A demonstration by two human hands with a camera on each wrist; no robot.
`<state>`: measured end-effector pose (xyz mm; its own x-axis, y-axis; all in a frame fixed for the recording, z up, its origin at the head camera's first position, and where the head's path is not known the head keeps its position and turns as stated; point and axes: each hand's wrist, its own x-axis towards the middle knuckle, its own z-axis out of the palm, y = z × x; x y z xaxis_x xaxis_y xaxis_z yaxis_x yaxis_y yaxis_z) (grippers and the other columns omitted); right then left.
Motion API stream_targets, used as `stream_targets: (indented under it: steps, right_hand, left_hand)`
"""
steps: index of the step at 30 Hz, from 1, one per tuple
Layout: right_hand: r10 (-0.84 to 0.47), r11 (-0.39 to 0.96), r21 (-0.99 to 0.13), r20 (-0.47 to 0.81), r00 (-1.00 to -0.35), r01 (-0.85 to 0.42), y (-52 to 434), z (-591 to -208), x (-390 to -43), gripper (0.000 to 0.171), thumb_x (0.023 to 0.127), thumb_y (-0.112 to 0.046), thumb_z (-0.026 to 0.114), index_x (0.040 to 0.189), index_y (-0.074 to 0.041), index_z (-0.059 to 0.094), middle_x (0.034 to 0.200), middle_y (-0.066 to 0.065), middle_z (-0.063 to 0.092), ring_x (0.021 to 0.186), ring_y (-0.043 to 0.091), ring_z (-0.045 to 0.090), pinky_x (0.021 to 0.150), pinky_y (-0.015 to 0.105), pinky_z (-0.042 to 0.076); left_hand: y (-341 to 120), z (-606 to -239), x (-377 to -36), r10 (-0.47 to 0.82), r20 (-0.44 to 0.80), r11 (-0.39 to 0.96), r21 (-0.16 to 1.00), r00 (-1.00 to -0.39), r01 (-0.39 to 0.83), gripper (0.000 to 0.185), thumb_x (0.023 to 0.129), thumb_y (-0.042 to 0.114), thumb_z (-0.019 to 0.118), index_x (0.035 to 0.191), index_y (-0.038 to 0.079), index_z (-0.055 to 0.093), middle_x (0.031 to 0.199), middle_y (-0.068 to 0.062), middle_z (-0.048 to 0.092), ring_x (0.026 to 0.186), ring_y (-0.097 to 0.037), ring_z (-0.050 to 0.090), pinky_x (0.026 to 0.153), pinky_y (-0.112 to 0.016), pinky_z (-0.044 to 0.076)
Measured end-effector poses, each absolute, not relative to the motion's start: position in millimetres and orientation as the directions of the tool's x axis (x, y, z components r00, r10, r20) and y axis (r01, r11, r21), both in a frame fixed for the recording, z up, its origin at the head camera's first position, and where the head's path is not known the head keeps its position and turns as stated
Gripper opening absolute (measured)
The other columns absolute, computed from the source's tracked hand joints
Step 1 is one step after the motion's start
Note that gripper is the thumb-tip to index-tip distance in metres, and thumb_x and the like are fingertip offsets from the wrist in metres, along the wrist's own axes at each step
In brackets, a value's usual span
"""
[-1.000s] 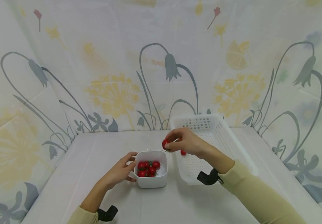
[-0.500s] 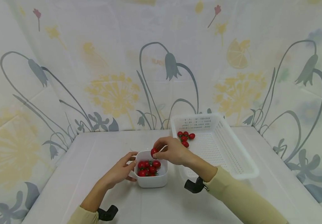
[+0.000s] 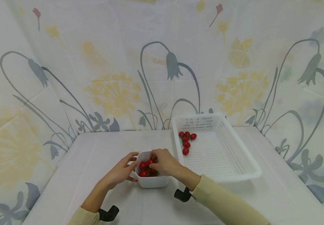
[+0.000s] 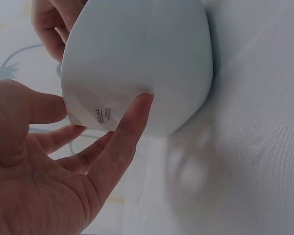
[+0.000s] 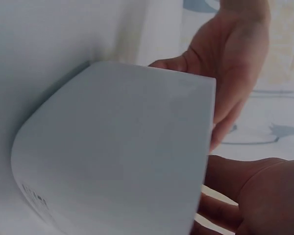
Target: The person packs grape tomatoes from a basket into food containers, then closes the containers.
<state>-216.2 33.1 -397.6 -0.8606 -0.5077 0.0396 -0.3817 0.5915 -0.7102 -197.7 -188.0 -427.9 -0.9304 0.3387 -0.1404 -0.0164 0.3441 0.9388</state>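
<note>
The person's right hand (image 3: 164,162) reaches into a white square container with rounded corners (image 3: 154,182), and thumb and finger pinch one glossy red tomato (image 3: 150,161) just above the others inside. The fingers partly cover this place, so I cannot tell if the tomato already touches those below. The left hand (image 3: 122,170) has its fingers stretched and spread along the outer wall and the rim, which looks like steadying more than gripping.

I judge that the step in hand is setting this tomato among the others. The next move would call for loosening the pinch gently and lifting the hand out, without knocking the thin rim.

To the right stands a white plastic basket with a perforated base (image 3: 215,156); six red cherry tomatoes (image 3: 186,144) lie near its left wall, smooth, rounded and some oval, a few showing green stems. They would probably roll easily and bruise under a hard squeeze. The container's wall is smooth, with small dark printing (image 4: 104,116). It stands upright on a white cloth (image 3: 131,206) with a fine woven texture.
</note>
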Motion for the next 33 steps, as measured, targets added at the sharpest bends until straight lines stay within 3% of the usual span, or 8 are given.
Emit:
stream_targets:
  steps: [11, 22, 33]
  right_hand:
    - [-0.452, 0.687, -0.634, 0.012, -0.892, -0.356, 21.2, -405.0, -214.7, 0.017, 0.093, -0.006, 0.073, 0.108, 0.0, 0.067, 0.092, 0.006, 0.067, 0.082, 0.017, 0.059, 0.076, 0.033, 0.059]
    - [-0.437, 0.739, -0.54, 0.07, -0.897, -0.402, 12.9, -411.8, -218.6, 0.009, 0.091, -0.008, 0.076, 0.092, -0.005, 0.068, 0.077, 0.0, 0.063, 0.072, 0.013, 0.054, 0.066, 0.026, 0.05]
    - [-0.444, 0.785, -0.454, 0.062, -0.894, -0.422, 9.3, -415.2, -220.0, 0.012, 0.091, -0.013, 0.078, 0.094, -0.007, 0.068, 0.076, -0.002, 0.063, 0.073, 0.013, 0.055, 0.075, 0.033, 0.049]
  left_hand:
    - [-189.2, -426.9, -196.4, 0.337, -0.138, 0.338, 0.941, -0.931, -0.017, 0.042, 0.109, 0.015, 0.047, 0.15, 0.01, 0.04, 0.149, -0.027, 0.042, 0.108, -0.032, 0.065, 0.074, -0.045, 0.064]
    - [-188.1, -427.6, -196.1, 0.33, -0.139, 0.34, 0.94, -0.934, -0.02, 0.043, 0.109, 0.016, 0.048, 0.15, 0.011, 0.04, 0.15, -0.027, 0.041, 0.108, -0.032, 0.065, 0.074, -0.044, 0.064]
    - [-187.2, -427.9, -196.5, 0.34, -0.13, 0.327, 0.945, -0.931, -0.013, 0.041, 0.109, 0.015, 0.047, 0.149, 0.011, 0.041, 0.15, -0.027, 0.041, 0.107, -0.032, 0.065, 0.074, -0.045, 0.064]
